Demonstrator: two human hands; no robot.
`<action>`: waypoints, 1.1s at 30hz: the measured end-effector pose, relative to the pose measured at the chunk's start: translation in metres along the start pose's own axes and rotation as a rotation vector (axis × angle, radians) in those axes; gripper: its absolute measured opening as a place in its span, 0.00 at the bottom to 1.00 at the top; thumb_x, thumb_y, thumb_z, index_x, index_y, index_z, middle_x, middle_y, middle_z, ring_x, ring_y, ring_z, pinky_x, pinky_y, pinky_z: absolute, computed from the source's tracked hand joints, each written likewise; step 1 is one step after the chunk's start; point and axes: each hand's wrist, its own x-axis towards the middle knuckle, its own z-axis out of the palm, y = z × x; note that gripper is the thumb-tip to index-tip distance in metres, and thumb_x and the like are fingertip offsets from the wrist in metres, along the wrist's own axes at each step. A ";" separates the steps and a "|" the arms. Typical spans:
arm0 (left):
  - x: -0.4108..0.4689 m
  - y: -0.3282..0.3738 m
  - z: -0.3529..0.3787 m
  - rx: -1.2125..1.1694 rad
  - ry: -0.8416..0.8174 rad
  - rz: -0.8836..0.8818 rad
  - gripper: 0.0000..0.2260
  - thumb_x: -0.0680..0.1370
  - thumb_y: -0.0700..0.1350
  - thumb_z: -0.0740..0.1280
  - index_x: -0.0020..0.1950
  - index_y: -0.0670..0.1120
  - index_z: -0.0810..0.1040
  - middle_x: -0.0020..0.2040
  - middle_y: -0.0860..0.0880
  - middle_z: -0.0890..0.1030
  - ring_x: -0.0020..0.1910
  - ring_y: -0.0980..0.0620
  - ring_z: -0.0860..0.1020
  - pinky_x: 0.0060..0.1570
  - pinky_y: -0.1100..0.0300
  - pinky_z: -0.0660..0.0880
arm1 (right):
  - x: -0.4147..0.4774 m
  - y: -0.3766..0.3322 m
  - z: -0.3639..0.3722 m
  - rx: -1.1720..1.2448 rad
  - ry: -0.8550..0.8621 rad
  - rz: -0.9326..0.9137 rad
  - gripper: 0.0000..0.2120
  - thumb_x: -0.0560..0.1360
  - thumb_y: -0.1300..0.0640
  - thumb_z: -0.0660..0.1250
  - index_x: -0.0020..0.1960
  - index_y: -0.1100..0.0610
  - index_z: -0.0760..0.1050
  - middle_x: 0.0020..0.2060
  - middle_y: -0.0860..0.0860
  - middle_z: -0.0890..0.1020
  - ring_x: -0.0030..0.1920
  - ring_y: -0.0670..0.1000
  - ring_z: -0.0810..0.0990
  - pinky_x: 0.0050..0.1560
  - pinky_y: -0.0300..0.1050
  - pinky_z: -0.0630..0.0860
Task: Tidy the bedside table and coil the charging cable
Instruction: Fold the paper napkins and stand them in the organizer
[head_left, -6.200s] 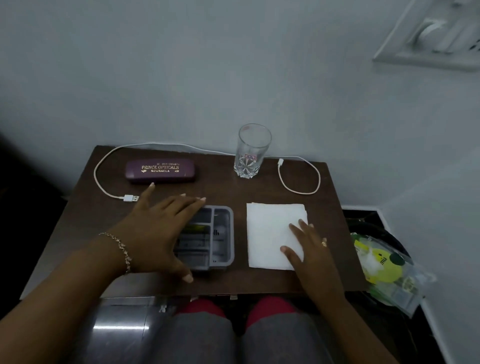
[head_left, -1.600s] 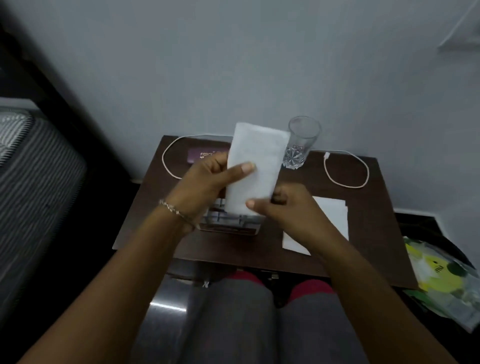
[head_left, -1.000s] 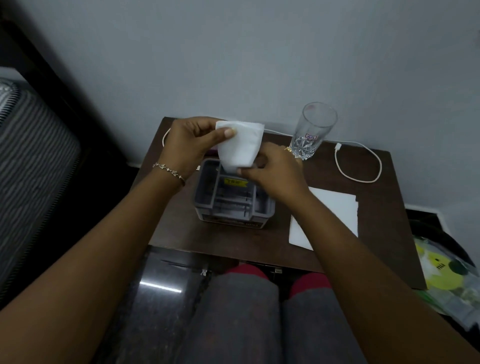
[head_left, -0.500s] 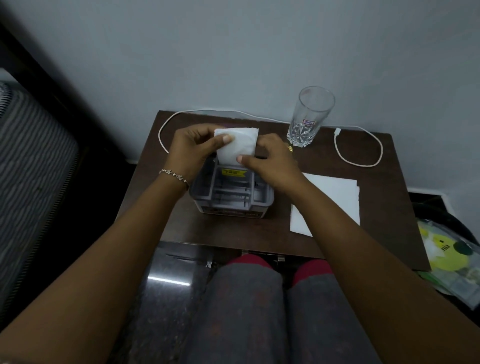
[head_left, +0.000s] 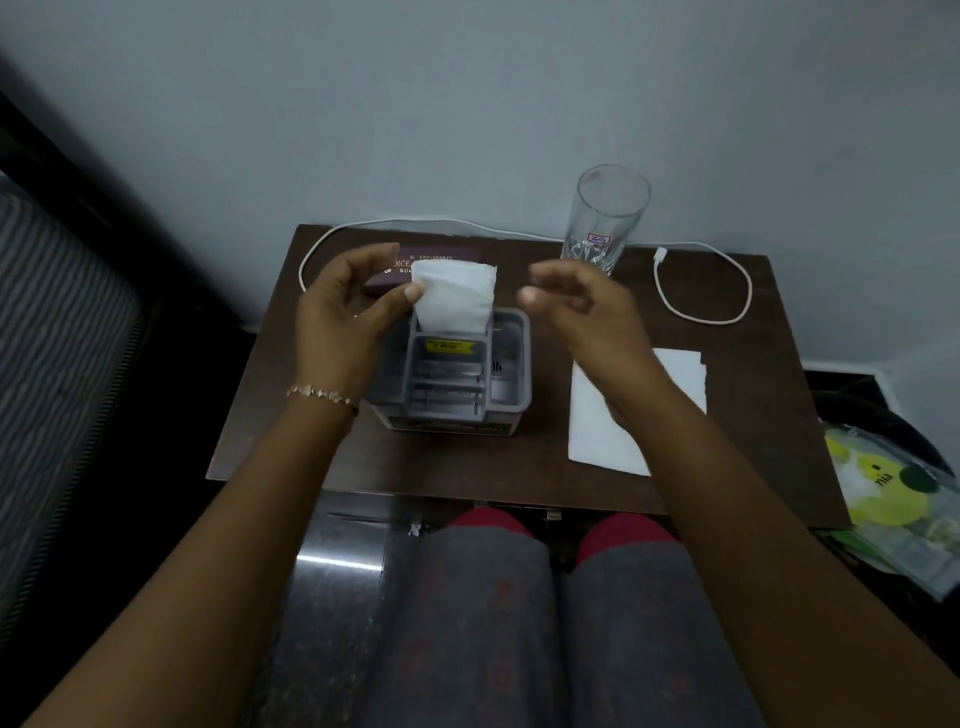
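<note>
At the centre of the dark wood bedside table (head_left: 291, 415), the left hand (head_left: 343, 317) hovers with its fingers spread and curled, the thumb tip touching or nearly touching the left edge of a folded white tissue (head_left: 454, 296); the view is too dim to say whether it pinches the paper. That tissue stands upright in the rear compartment of a grey plastic organiser (head_left: 511, 364), its top poking above the rim. A yellow label sits on the divider just below it. A bracelet (head_left: 322, 393) circles the left wrist.

The right hand (head_left: 582, 306), at 3 o'clock from the tissue, is released: its fingers are loosely curled in the air and clasp nothing, apart from both tissue and organiser.

Behind the left hand, toward 12 o'clock, lies a maroon spectacle case (head_left: 447, 255), partly hidden. The white charging cable (head_left: 701, 317) runs uncoiled along the table's back edge, looping down at 10 o'clock and again at 2 o'clock, where its small plug end lies beside a clear drinking glass (head_left: 605, 221) standing upright. A flat white napkin (head_left: 675, 384) lies at 4 o'clock under the right forearm. Off the table at 4 o'clock, a bin holds yellow-green plastic packaging (head_left: 883, 493).
</note>
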 end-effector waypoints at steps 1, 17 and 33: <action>-0.010 0.004 0.002 0.009 0.062 0.010 0.16 0.70 0.38 0.72 0.57 0.43 0.76 0.50 0.52 0.79 0.49 0.62 0.78 0.48 0.69 0.74 | -0.005 0.006 -0.012 0.032 0.075 0.013 0.11 0.73 0.59 0.69 0.55 0.56 0.77 0.48 0.45 0.80 0.47 0.38 0.78 0.49 0.31 0.75; -0.091 -0.023 0.163 0.487 -0.460 0.051 0.17 0.75 0.41 0.67 0.63 0.45 0.74 0.64 0.46 0.74 0.64 0.49 0.71 0.65 0.56 0.67 | -0.028 0.113 -0.135 -0.514 0.449 0.150 0.11 0.73 0.59 0.69 0.56 0.58 0.79 0.46 0.56 0.80 0.44 0.50 0.77 0.48 0.37 0.71; -0.109 -0.049 0.191 0.858 -0.666 0.188 0.38 0.74 0.63 0.60 0.76 0.47 0.49 0.78 0.49 0.48 0.77 0.51 0.45 0.73 0.55 0.40 | -0.032 0.114 -0.137 -0.488 0.475 -0.092 0.03 0.72 0.60 0.69 0.41 0.56 0.80 0.42 0.49 0.79 0.41 0.46 0.78 0.44 0.39 0.74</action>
